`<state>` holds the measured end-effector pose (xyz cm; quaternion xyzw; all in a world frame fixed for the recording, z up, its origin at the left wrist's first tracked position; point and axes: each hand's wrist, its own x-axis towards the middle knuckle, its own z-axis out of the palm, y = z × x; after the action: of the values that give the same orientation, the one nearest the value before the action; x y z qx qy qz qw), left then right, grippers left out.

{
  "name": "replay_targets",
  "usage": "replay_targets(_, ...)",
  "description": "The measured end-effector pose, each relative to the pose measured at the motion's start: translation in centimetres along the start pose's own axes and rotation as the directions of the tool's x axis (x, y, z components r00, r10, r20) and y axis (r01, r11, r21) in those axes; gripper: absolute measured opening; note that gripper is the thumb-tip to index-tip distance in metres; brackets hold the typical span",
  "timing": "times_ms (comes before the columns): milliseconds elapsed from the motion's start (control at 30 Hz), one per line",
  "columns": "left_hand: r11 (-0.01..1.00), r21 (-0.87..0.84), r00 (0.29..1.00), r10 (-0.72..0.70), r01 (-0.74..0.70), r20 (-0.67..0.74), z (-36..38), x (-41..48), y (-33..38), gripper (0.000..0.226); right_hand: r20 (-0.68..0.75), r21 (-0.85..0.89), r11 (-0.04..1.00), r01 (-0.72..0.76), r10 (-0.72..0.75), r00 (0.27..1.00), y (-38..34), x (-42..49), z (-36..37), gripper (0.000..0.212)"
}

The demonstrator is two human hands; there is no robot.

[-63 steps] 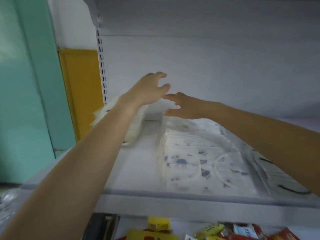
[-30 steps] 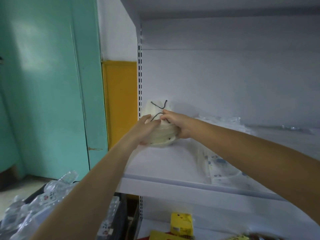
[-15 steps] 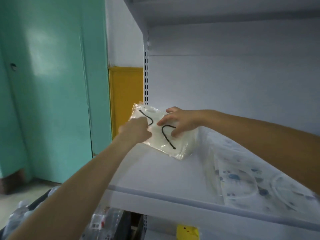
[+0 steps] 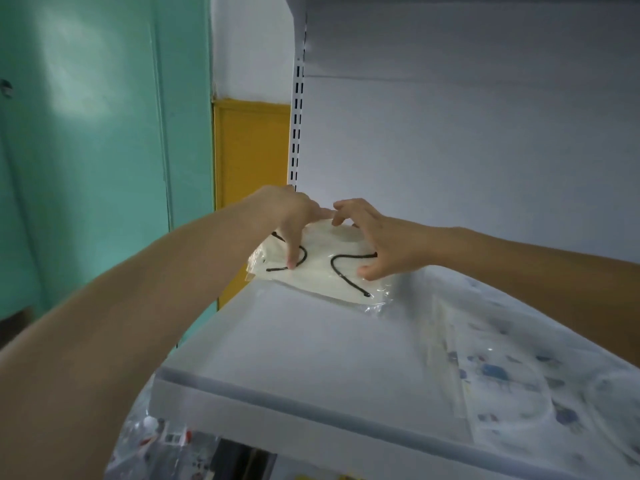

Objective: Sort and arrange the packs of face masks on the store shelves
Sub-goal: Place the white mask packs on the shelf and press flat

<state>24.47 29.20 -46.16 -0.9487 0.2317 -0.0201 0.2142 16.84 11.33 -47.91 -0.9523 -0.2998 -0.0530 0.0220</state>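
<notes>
Pack of masks [image 4: 322, 271] now coming down flat at back-left corner of shelf [image 4: 311, 358]. I'm still pinching it with left hand [image 4: 291, 216] and right hand [image 4: 384, 244], squaring placement.

A single wide-angle camera is sitting on the person's head, facing forward and a little down onto a white store shelf [image 4: 311, 355] that is filling the centre and right of the frame. It is working close in. The left hand [image 4: 294, 216] and right hand [image 4: 384, 242] are showing at mid-frame on a pack of face masks [image 4: 332, 280], with the forearms entering from the lower left and right edges.
</notes>
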Motion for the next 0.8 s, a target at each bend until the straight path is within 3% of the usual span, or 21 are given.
replay_targets(133,0.995,-0.09,0.998,0.052,-0.049,0.03,0.1,1.0,-0.2,0.105,0.063,0.139,0.978,-0.157,0.149,0.987,1.1,0.6,0.0,0.099)
replay_targets(267,0.985,-0.149,0.995,0.095,-0.089,0.034,0.6,1.7,-0.1,0.096,0.216,0.121,0.902,-0.413,0.382,0.898,2.4,0.7,-0.5,0.121)
replay_targets(333,0.98,-0.184,0.996,0.083,-0.076,0.028,0.7,1.9,-0.3,0.089,0.213,0.122,0.894,-0.431,0.4,0.891,2.6,1.1,-0.1,0.116)
replay_targets(400,0.977,-0.21,0.999,0.044,-0.047,-0.018,0.6,1.9,-0.8,0.087,0.111,0.103,0.914,-0.392,0.381,0.918,2.9,1.6,-0.1,0.107)
replay_targets(500,0.946,-0.322,0.975,-0.041,-0.031,-0.216,0.8,2.3,-1.8,0.097,-0.014,0.094,0.919,-0.383,0.386,0.922,4.8,2.1,-1.1,0.09)
replay_targets(633,0.935,-0.356,0.88,-0.178,0.011,-0.441,3.3,3.2,-0.7,0.121,0.055,0.138,0.877,-0.46,0.457,0.888,7.3,2.2,-0.8,0.074)
replay_targets(700,0.83,-0.557,0.862,-0.287,0.005,-0.419,4.4,3.1,-0.4,0.133,0.04,0.166,0.866,-0.472,0.473,0.88,7.7,2.1,-0.8,0.08)
replay_targets(800,0.422,-0.9,0.862,-0.409,-0.113,-0.3,4.9,2.7,-0.9,0.144,-0.017,0.238,0.823,-0.515,0.534,0.845,8.2,1.6,-1.2,0.092)
